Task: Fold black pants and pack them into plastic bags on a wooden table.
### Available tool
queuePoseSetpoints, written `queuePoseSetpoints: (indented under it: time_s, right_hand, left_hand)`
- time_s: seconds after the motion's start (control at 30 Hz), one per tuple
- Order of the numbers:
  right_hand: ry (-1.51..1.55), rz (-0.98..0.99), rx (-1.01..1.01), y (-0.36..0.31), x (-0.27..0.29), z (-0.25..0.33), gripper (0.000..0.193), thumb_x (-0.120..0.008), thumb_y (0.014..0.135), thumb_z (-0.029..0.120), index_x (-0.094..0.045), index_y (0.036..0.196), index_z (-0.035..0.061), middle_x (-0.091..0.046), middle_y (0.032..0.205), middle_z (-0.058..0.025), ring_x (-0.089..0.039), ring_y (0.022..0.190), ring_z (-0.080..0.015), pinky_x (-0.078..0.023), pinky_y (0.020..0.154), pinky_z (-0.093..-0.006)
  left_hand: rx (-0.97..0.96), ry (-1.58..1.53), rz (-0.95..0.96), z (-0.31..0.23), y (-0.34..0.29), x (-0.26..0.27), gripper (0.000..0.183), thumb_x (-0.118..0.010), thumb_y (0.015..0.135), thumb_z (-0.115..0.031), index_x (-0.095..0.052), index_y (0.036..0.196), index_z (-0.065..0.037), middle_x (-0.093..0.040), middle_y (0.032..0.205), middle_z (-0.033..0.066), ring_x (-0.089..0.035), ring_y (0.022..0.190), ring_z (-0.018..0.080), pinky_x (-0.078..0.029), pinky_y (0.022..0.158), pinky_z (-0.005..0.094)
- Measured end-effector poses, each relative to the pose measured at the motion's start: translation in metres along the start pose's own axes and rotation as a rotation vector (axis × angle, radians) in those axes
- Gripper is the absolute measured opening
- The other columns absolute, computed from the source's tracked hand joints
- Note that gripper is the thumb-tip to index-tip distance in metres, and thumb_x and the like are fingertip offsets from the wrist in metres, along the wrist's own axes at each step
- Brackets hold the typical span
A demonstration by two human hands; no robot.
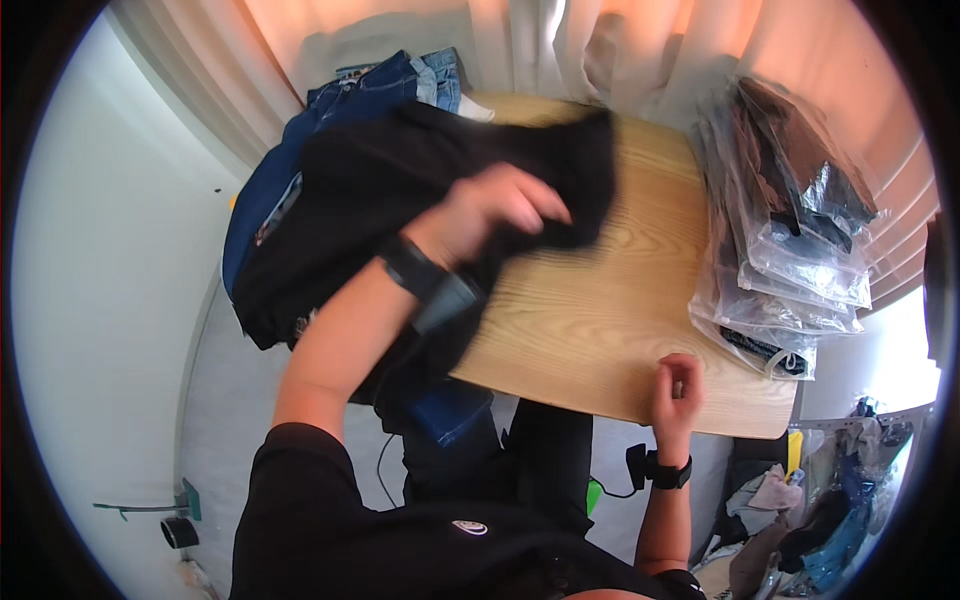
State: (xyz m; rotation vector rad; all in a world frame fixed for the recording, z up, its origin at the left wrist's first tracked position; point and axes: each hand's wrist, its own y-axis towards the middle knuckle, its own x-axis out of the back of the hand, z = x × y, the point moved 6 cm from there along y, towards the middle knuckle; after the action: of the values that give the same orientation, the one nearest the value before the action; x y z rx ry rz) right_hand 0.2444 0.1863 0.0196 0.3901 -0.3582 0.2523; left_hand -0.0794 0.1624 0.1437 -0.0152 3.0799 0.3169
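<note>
A black garment (360, 170), its exact kind unclear, is spread over the left part of the table, and its right end is smeared by motion. My left hand (510, 200) lies over this garment with fingers curled, seemingly gripping the cloth; the hand is a little blurred. Under and behind the black cloth are blue jeans (370, 85). At the table's front edge is my right hand (680, 390), its fingers curled in toward the thumb, with nothing visible in them. Both wrists wear black straps.
Clothes in clear plastic bags (790, 220) are stacked on the right of the wooden table (590, 320). More bagged clothes (820, 520) sit low at the right. A pale curtain (510, 45) hangs behind the table, and a white wall (110, 260) stands at the left.
</note>
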Motion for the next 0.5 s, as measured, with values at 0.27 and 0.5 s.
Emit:
queuePoseSetpoints:
  time_s: [0.27, 0.5]
  right_hand:
    - [-0.057, -0.208, 0.346, -0.021, 0.035, 0.06, 0.016, -0.055, 0.081, -0.004, -0.05, 0.094, 0.0005, -0.053, 0.095, -0.0114, -0.051, 0.087, -0.0203, -0.042, 0.081, -0.0307]
    - [-0.441, 0.482, 0.23, 0.02, -0.07, 0.127, 0.053, -0.067, 0.075, 0.009, -0.046, 0.123, 0.0007, -0.052, 0.117, -0.0174, -0.051, 0.106, -0.0336, -0.043, 0.091, -0.0406]
  left_hand:
    - [0.218, 0.384, 0.311, 0.025, -0.136, -0.051, 0.023, -0.06, 0.09, -0.021, -0.063, 0.1, 0.0, -0.066, 0.094, 0.0068, -0.064, 0.086, 0.0167, -0.049, 0.078, 0.0314]
    - [0.59, 0.43, -1.134, 0.044, -0.341, 0.126, 0.036, -0.058, 0.09, -0.037, -0.057, 0.101, -0.003, -0.063, 0.086, 0.0077, -0.061, 0.082, 0.0151, -0.048, 0.072, 0.0296]
